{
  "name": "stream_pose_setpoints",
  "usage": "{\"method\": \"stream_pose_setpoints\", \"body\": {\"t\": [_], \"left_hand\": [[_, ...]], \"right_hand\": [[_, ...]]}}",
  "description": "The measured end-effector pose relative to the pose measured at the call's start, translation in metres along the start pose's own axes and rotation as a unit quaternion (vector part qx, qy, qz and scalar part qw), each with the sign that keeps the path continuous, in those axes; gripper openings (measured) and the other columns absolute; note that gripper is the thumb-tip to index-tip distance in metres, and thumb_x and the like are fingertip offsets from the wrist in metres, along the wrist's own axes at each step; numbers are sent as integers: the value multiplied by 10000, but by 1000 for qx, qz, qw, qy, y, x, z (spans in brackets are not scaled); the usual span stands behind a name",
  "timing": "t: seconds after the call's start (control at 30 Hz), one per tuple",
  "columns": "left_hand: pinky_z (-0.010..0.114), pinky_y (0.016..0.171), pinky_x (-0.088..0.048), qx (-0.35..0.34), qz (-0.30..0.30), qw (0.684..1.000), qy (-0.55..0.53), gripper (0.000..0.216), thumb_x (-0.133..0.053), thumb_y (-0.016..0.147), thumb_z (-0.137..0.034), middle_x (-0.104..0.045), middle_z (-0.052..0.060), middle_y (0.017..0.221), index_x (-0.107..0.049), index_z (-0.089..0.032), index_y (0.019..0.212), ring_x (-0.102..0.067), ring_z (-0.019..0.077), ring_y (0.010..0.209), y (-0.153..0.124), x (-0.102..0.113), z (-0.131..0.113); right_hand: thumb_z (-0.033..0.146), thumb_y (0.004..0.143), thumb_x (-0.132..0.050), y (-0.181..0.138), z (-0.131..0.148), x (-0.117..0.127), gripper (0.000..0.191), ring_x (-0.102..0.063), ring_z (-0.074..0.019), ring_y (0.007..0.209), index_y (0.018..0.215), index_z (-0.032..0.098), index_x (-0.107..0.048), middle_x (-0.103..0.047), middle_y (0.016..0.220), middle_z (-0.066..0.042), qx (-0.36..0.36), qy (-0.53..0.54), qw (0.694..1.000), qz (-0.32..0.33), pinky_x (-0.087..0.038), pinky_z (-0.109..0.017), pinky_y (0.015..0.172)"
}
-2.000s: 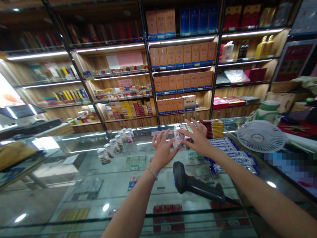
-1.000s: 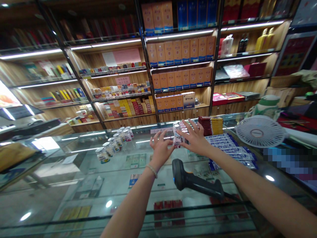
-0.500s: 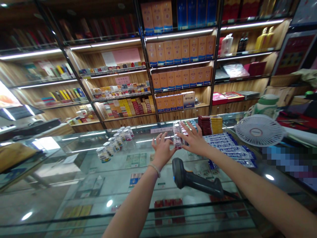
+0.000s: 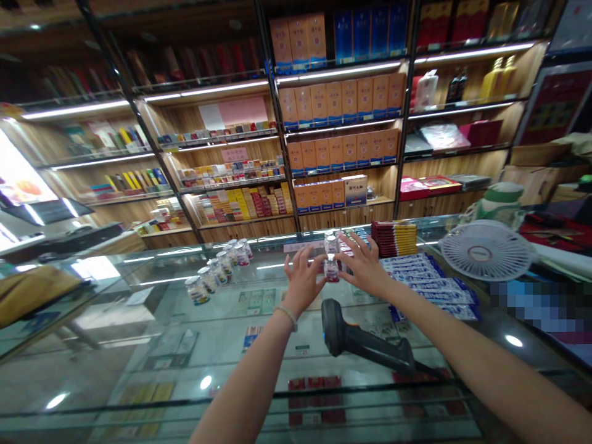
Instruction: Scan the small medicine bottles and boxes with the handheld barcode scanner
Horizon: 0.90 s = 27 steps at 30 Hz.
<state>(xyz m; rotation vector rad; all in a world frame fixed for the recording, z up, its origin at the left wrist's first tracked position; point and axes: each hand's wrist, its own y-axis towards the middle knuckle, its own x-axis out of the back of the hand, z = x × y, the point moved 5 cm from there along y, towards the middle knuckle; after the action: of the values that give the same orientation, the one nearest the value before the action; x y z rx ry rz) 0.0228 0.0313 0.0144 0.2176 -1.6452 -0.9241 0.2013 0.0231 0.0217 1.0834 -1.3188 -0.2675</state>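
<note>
A small jar (image 4: pixel 331 269) with a pale lid and a pinkish-red label stands upright on the glass counter (image 4: pixel 277 361). My left hand (image 4: pixel 304 279) has thumb and forefinger at the jar's left side, its other fingers spread upward. From the other side, my right hand (image 4: pixel 365 266) meets it with thumb and forefinger, so the jar sits between both hands. Right behind is another similar jar (image 4: pixel 330 243), with more packs partly hidden by my right fingers. A black barcode scanner (image 4: pixel 365 342) lies just in front of my hands.
A slanting row of small jars (image 4: pixel 217 271) stands left. To the right are stacked red and yellow packs (image 4: pixel 393 239), fanned blue-white sachets (image 4: pixel 425 283), a white fan (image 4: pixel 485 250) and a green-lidded bottle (image 4: pixel 499 203). Shelves with boxes (image 4: pixel 342 102) line the back wall.
The view has shifted slightly, so everything sits a little lower. My hands stay around the same jar, with the right fingers slightly farther to its right.
</note>
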Motion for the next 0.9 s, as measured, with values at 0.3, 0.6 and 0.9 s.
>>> {"method": "stream_pose_setpoints", "body": {"t": [0.3, 0.6, 0.9], "left_hand": [[554, 1191, -137, -3, 3, 1000, 18, 495, -748, 785, -374, -458, 86, 1512, -595, -339, 1255, -362, 303, 1423, 18, -10, 0], [577, 1188, -125, 5, 15, 1000, 14, 491, -719, 800, -360, -424, 90, 1536, -580, -336, 1271, -330, 310, 1442, 32, -25, 0], [583, 1181, -137, 9, 13, 1000, 7, 539, -709, 803, -330, -419, 91, 1540, -552, -344, 1318, -328, 311, 1440, 42, -38, 3]], "right_hand": [[513, 877, -639, 2, -10, -1, 464, -206, -333, 1488, 1304, 333, -619, -348, 1602, -88, -43, 1, 999, 20, -63, -570, 1188], [573, 848, -642, 2, -20, 2, 603, -190, -347, 1489, 1378, 298, -557, -345, 1603, -101, -65, -27, 997, 25, -58, -570, 1189], [558, 814, -666, 4, -22, 5, 657, -208, -356, 1481, 1378, 246, -533, -390, 1575, -131, -82, -33, 996, 5, -79, -572, 1181]]}}
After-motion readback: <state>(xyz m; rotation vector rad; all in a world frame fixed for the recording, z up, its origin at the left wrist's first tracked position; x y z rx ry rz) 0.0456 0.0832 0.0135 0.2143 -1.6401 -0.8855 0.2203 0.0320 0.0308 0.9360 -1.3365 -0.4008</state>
